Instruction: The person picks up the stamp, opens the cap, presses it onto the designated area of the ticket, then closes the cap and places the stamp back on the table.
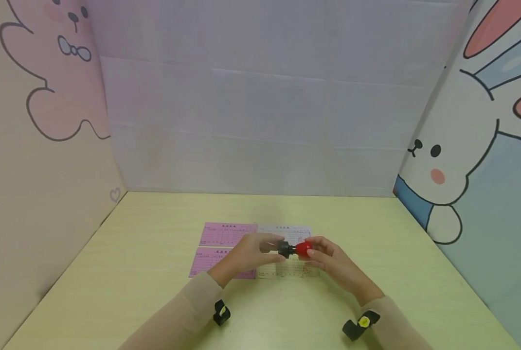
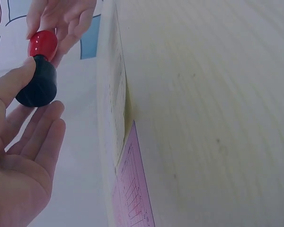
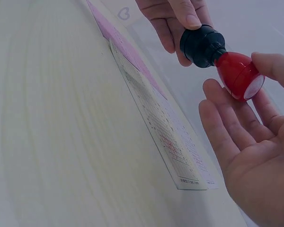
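A stamp with a red rounded handle [image 1: 304, 249] and a black round base [image 1: 285, 249] is held sideways above the papers, between both hands. My left hand [image 1: 251, 250] pinches the black part between thumb and fingers. From the other side, my right hand [image 1: 332, 260] grips the red handle, its thumb and fingertips around it. In the right wrist view the red handle [image 3: 237, 75] ends in a pale round face. Below lie pink slips [image 1: 227, 234] on the left and whitish slips [image 1: 293, 270] on the right, printed with grids. Red marks show on the whitish ones.
The slips lie edge to edge on a pale yellow wood-grain table [image 1: 133, 272]. A white sheet wall [image 1: 260, 121] stands behind it. Side walls carry a pink cartoon animal [image 1: 67, 87] at left and a rabbit [image 1: 453, 146] at right. Dark straps [image 1: 222, 312] sit at the wrists.
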Demonstrator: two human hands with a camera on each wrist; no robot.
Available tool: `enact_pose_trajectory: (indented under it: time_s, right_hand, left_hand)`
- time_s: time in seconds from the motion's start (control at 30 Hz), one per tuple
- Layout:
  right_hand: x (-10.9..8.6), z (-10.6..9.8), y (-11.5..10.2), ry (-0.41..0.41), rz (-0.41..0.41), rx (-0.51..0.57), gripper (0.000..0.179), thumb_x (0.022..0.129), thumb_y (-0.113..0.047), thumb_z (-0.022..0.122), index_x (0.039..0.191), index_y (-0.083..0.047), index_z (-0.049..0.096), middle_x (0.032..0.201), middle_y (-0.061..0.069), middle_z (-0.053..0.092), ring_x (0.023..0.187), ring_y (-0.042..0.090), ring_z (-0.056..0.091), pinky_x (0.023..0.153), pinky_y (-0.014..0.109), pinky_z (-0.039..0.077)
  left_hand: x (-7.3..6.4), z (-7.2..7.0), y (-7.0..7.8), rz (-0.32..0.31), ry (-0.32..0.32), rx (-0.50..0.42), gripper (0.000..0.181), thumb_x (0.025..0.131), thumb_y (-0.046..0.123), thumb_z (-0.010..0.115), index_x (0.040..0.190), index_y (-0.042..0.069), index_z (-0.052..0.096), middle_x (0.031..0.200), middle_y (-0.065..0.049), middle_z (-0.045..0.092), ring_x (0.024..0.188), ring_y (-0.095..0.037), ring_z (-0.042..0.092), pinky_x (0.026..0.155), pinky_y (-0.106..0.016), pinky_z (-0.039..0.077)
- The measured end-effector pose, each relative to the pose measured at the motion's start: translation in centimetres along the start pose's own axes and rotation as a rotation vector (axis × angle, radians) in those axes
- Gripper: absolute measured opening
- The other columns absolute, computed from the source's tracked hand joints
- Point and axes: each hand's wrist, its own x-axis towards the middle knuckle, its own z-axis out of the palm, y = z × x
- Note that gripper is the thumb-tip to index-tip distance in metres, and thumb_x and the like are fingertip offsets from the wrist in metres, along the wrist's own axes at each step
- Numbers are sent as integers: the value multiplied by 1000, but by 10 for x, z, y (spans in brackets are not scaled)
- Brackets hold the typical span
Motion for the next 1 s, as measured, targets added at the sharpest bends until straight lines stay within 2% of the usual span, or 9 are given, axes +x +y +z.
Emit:
enact_pose_trajectory:
  time_s: [0.1,0.27,0.57,0.8,1.0]
  right_hand:
    - [-2,0,-1,4,20,-41,50,104,-15,56,141,11,36,133,21,55,117,30,61,99,39,51]
    - [-3,1,-4,21,52,-78,48,103,-18,59,140,6,41,132,19,56,118,37,59,98,38,52]
    - [-3,1,-5,23,52,-65,49,103,-18,59,142,6,41,135,21,54,116,25,62,99,36,51]
    - [-2,1,-3,-2,16,-42,48,105,-16,55,142,10,39,135,21,53,116,21,61,100,34,50]
    - [-1,2,-2,20,38,-25,46,105,-16,55,141,8,41,134,18,54,115,22,61,100,33,50]
  left_hand:
    - [-2,-2,1,14,-7,-45,57,89,38,76,139,15,61,134,0,63,112,-21,66,93,-34,55]
    - [-3,-3,1,33,-9,-88,56,91,37,75,141,17,60,133,3,62,111,-14,66,91,-28,54]
    - [-2,-2,-1,57,-6,-103,58,91,34,76,142,13,59,131,1,62,109,-12,65,89,-25,54]
    - [-2,-1,-1,62,8,-114,56,91,35,75,142,17,59,131,2,61,110,-12,64,90,-25,54]
    - [-2,-1,-1,56,18,-139,57,91,36,75,142,17,59,130,4,61,112,-14,63,91,-26,53]
